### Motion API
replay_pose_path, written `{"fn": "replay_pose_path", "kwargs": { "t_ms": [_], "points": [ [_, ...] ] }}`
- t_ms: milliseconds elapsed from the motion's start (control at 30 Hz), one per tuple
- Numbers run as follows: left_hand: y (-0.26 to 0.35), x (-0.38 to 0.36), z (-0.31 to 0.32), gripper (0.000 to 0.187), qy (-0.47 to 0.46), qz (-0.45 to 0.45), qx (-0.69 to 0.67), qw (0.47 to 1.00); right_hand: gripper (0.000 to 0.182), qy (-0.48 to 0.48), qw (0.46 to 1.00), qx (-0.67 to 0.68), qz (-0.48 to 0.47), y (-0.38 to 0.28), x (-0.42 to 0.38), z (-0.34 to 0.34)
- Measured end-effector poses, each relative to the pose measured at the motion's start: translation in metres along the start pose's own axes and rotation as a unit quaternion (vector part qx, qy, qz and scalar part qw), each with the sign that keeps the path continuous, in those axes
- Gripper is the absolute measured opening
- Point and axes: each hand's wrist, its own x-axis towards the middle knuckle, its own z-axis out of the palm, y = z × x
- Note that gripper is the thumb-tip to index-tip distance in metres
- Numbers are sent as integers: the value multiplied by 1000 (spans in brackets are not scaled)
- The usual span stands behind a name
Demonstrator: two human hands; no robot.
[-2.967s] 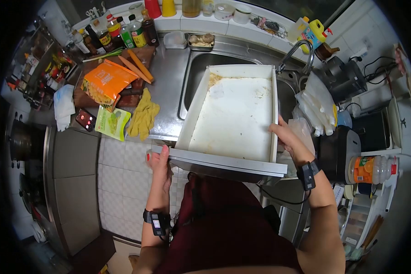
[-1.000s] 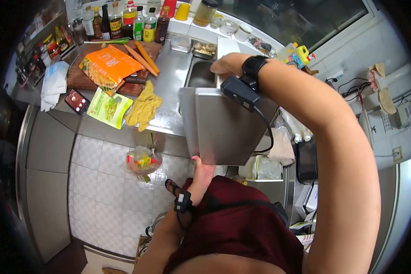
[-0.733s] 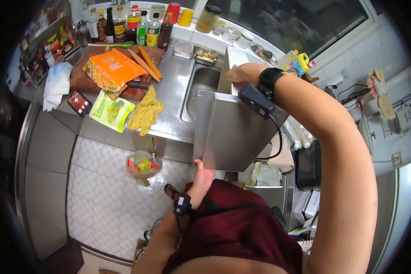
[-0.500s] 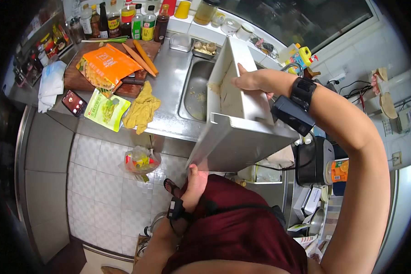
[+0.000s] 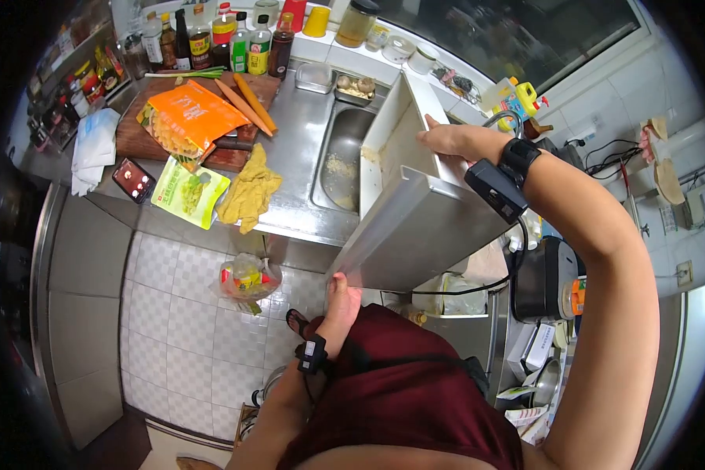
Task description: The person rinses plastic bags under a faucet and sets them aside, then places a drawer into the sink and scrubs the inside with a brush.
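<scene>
A drawer (image 5: 435, 227) with a grey front panel and white inner walls is held tilted over the right part of the steel sink (image 5: 319, 184). My right hand (image 5: 445, 139) grips the rim of its far side wall, fingers curled over the edge and partly hidden. Down at the near lower corner of the front panel, my left hand (image 5: 342, 301) holds the drawer with the thumb on the outer face. Pale crumbs (image 5: 341, 166) lie on the sink floor. A little yellowish residue (image 5: 371, 153) clings to the drawer's inner corner.
Left of the sink are a yellow cloth (image 5: 251, 188), a green packet (image 5: 188, 193), a phone (image 5: 133, 180) and a cutting board (image 5: 133, 133) bearing carrots and an orange bag. Sauce bottles (image 5: 239, 47) line the back. A bag of packaging (image 5: 247, 276) sits on the floor.
The drawer has shifted and turned slightly, both hands moving with it. More of its panel edge and of the sink shows now, with more crumbs visible in the sink.
</scene>
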Motion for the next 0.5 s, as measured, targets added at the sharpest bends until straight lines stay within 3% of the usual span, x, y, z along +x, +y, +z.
{"fn": "replay_pose_path", "kwargs": {
  "t_ms": [67, 100, 233, 500],
  "points": [
    [6, -4, -3, 55, -26, 8, -6, 1000, 68, -12, 999, 19, -40, 4, -3, 6],
    [9, -4, -3, 54, -34, 27, -1, 999, 68, 32, 997, -63, -18, -2, -7, 9],
    [29, -6, 2, 52, -50, 61, 77, 994, 68, 23, 999, -25, 16, -1, -16, 8],
    [43, -5, -6, 48, 43, 117, 81, 989, 69, 4, 997, -1, 72, 1, 0, 13]
  ]
}}
